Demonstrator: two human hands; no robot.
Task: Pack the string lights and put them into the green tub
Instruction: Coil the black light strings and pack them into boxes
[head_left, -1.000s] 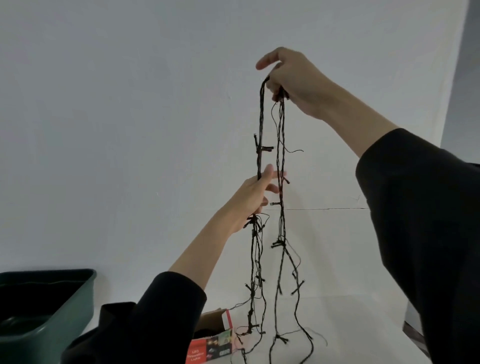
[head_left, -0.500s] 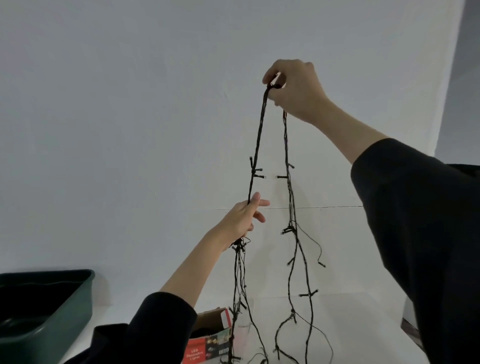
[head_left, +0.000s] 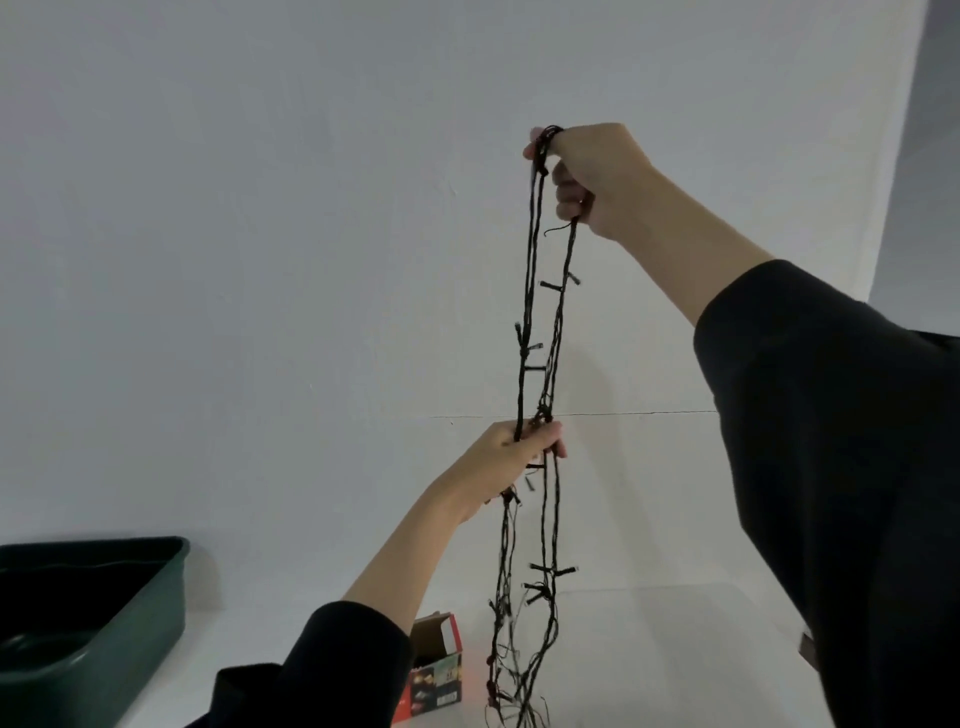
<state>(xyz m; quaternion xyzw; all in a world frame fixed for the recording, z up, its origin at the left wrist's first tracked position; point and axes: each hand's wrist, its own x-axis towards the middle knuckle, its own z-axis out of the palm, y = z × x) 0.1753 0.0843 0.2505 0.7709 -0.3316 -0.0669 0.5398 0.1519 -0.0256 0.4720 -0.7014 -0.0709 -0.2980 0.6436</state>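
The string lights are a dark wire with small bulbs, hanging in long vertical loops in front of the white wall. My right hand is raised high and holds the top of the loops, with wire wound over its fingers. My left hand is lower and grips the hanging strands together about halfway down. Below it the loose strands dangle toward the table. The green tub stands at the lower left, open, well away from both hands.
An open red cardboard box with printed pictures lies on the white table just left of the dangling wire ends. The white wall fills the background. A dark object shows at the right edge behind my sleeve.
My left hand has closed around both hanging strands and drawn them together. My right hand has taken another loop over its fingers. The two strands now hang close instead of apart.
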